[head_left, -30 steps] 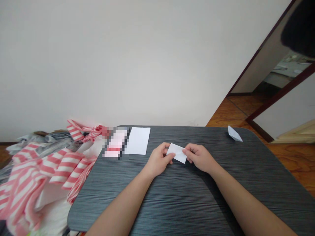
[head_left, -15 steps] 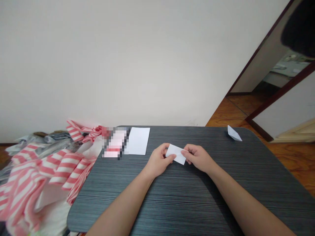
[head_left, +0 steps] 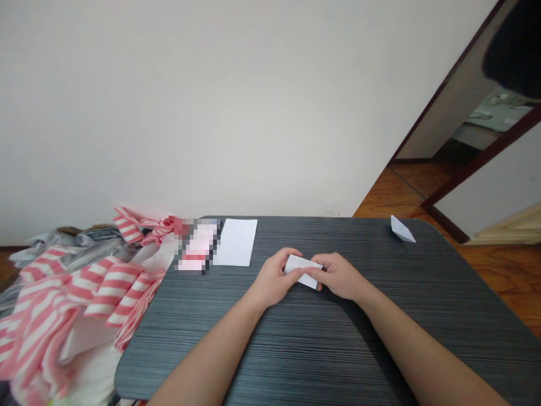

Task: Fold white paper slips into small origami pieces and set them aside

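Between my two hands is a small folded piece of white paper (head_left: 302, 263), tilted down to the right, over the middle of the dark table (head_left: 296, 349). My left hand (head_left: 276, 277) grips its left end, thumb across the front. At the right end my right hand (head_left: 341, 276) pinches it, its thumb reaching in to meet the left thumb. The fingers behind the paper are mostly hidden. Beyond my left hand lies a flat white sheet or stack of paper (head_left: 238, 242). A folded white paper shape (head_left: 402, 229) stands near the far right corner.
A blurred-out pinkish rectangle (head_left: 198, 245) lies at the table's far left. Red-and-white striped cloth (head_left: 114, 290) and other fabric are heaped beside the left edge. A white wall (head_left: 253, 113) rises behind the table; a wooden floor (head_left: 380, 194) shows at right.
My right thumb has slid left along the paper to meet the left thumb. The paper looks narrower and sits slightly lower, with both hands still on it.
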`<action>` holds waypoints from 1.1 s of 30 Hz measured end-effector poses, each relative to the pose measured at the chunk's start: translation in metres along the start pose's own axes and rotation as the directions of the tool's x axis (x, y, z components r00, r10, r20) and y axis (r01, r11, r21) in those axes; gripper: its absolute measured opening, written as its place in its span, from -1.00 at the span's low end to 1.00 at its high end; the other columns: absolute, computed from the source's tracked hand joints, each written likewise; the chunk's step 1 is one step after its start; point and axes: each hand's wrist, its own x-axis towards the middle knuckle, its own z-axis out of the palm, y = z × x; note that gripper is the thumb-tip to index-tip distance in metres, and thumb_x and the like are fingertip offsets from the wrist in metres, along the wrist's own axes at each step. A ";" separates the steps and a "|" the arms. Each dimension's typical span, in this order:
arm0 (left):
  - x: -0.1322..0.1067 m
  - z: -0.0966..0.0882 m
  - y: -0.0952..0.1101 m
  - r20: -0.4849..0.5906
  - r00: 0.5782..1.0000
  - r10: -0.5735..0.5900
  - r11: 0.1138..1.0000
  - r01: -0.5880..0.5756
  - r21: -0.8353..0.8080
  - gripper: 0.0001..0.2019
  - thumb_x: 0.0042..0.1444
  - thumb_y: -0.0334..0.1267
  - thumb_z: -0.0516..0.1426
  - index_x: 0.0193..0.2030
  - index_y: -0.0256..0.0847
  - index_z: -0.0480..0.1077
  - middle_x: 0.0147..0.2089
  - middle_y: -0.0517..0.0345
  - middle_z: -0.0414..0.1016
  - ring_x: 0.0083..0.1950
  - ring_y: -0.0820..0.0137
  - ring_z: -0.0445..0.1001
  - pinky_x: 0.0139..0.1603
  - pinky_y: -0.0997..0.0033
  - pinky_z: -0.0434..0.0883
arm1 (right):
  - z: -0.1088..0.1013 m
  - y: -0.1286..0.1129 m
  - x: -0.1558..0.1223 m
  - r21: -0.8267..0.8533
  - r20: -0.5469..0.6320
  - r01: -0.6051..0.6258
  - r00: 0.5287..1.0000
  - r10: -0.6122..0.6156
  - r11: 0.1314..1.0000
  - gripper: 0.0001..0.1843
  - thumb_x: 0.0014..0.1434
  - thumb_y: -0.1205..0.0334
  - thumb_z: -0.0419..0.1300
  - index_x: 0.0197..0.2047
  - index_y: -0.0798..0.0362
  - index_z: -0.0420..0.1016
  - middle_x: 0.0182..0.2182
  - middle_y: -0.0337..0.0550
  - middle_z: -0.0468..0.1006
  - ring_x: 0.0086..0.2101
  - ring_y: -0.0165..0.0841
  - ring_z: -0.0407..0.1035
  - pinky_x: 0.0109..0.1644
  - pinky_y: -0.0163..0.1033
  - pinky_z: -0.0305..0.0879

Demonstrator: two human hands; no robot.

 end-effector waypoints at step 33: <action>0.002 -0.005 -0.004 0.015 0.999 0.033 0.994 -0.031 -0.109 -0.66 0.17 -0.10 -0.01 -0.03 -0.26 0.35 -0.13 0.00 0.39 -0.42 0.52 0.32 -0.38 0.48 0.32 | -0.011 0.009 0.001 -0.139 -0.261 0.273 0.917 -0.301 0.952 -0.82 0.18 0.26 0.07 -0.25 0.01 0.51 -0.17 -0.09 0.43 -0.26 -0.33 0.34 -0.22 -0.24 0.25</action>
